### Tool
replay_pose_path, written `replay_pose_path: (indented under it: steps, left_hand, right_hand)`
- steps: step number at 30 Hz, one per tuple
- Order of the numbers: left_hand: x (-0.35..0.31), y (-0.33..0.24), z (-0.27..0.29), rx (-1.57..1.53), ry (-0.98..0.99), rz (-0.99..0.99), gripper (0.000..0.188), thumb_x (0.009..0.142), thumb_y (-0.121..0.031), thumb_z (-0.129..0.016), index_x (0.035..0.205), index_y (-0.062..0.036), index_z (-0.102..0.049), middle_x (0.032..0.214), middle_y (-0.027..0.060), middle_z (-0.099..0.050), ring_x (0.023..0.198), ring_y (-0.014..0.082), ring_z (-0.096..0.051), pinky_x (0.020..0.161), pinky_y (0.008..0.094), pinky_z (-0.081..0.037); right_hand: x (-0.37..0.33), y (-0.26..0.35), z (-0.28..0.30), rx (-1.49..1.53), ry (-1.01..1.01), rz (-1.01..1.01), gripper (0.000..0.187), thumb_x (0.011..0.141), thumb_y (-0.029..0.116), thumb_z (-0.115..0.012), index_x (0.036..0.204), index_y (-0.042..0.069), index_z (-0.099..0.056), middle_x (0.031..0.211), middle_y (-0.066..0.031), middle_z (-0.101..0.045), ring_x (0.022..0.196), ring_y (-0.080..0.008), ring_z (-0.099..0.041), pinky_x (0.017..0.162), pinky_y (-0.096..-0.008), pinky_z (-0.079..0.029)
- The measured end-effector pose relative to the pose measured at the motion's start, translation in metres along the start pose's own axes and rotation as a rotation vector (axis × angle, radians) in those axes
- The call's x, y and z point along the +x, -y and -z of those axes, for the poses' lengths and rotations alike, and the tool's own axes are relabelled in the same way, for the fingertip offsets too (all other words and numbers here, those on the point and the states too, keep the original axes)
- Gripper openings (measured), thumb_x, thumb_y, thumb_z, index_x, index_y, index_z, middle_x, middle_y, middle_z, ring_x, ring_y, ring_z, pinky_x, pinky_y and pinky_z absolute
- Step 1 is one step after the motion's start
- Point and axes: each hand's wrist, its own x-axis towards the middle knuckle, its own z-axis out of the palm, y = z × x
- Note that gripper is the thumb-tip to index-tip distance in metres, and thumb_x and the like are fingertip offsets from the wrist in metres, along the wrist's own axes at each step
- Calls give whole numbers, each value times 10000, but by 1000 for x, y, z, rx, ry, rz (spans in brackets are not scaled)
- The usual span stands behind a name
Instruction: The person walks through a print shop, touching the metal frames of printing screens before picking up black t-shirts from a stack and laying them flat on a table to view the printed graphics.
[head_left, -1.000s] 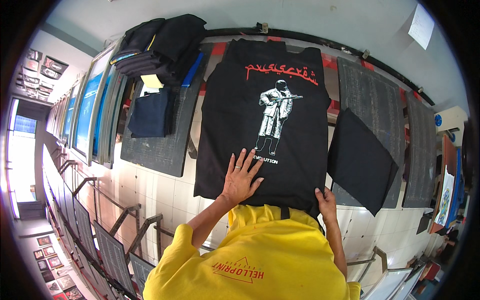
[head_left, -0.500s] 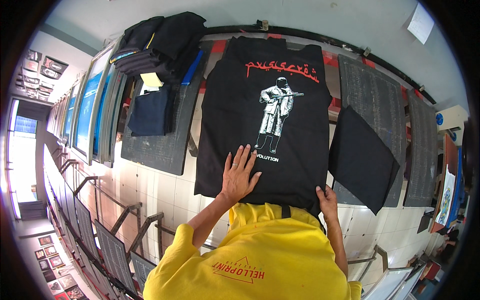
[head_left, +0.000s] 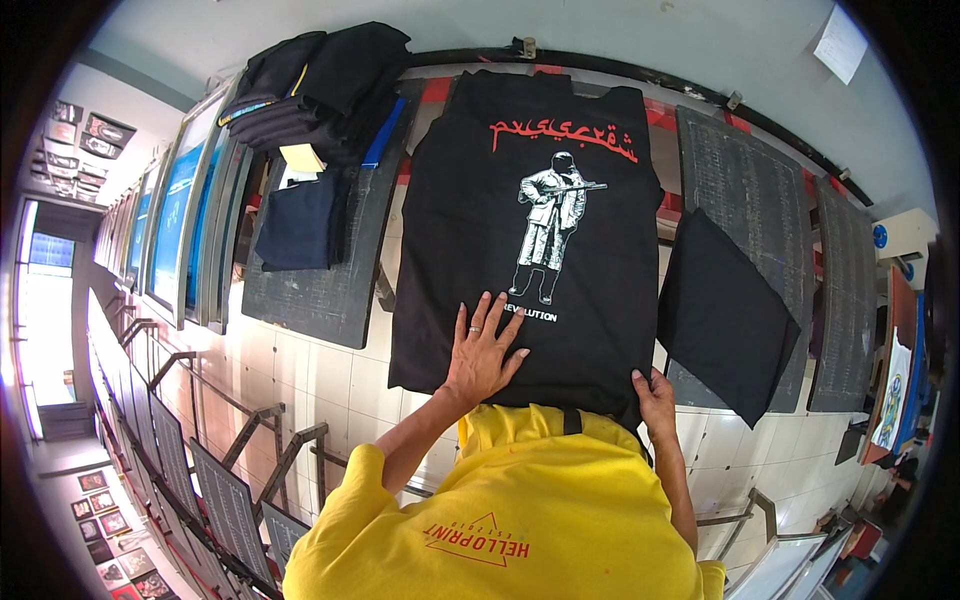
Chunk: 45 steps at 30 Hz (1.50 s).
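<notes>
In front of me a black T-shirt (head_left: pixel 450 250) lies spread out, with red lettering near its far end and a white printed figure holding a gun in the middle. Flat on its cloth, just below the figure's boots, rests my left hand (head_left: pixel 482 350), fingers spread and a ring on one of them. My right hand (head_left: pixel 655 400) pinches the shirt's near right corner between thumb and fingers. Immediately right of the shirt lies a folded black cloth (head_left: pixel 728 320) on a dark board.
A dark board (head_left: pixel 310 310) at the left carries a stack of folded black garments (head_left: pixel 320 85), a yellow paper note (head_left: pixel 301 159) and a folded navy cloth (head_left: pixel 297 230). Framed screens (head_left: pixel 180 230) stand farther left. Another dark board (head_left: pixel 845 300) is at the right.
My left hand has slid slightly to the right over the shirt, uncovering more of the small white lettering. My right hand keeps its hold on the corner.
</notes>
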Motion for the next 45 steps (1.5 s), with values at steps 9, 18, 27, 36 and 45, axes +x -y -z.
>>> replay_pose_path:
  steps: [9, 18, 27, 36, 45]
  left_hand:
    - [-5, 0, 2, -50, 29, -49, 508, 938, -415, -540, 1373, -152, -531, 1513, 147, -333, 1443, 328, -227, 1166, 572, -135]
    - [-1, -4, 0, -111, -15, -1, 493, 932, -390, -557, 1355, -137, -553, 1518, 146, -329, 1447, 339, -215, 1165, 577, -128]
    - [3, -5, 4, -137, -26, -4, 503, 923, -370, -577, 1358, -120, -548, 1513, 155, -334, 1444, 366, -210, 1166, 578, -124]
    - [12, -13, 2, -116, 60, -142, 550, 934, -385, -557, 1409, -119, -478, 1558, 136, -271, 1454, 360, -197, 1167, 568, -153]
    - [102, -11, -24, -22, -128, -175, 627, 940, -449, -517, 1452, -104, -410, 1547, 125, -298, 1447, 360, -207, 1133, 621, -166]
  right_hand:
    - [1, -3, 0, -2, -4, -2, 330, 976, 271, -577, 1107, -27, -635, 993, -77, -690, 892, -136, -613, 837, -277, -470]
    - [2, -6, 1, 27, 13, 0, 310, 975, 251, -579, 1100, -28, -636, 1001, -72, -688, 902, -122, -606, 839, -260, -462]
    - [1, -2, 0, 25, 4, 6, 318, 978, 253, -576, 1111, -30, -634, 1012, -84, -693, 902, -130, -612, 844, -266, -466]
    - [0, -1, -1, -4, -11, 30, 323, 978, 253, -586, 1127, -30, -635, 1008, -87, -698, 911, -125, -612, 848, -265, -467]
    - [-1, -4, -3, 6, -23, 16, 288, 979, 242, -581, 1097, -14, -638, 959, -73, -698, 864, -118, -615, 805, -268, -478]
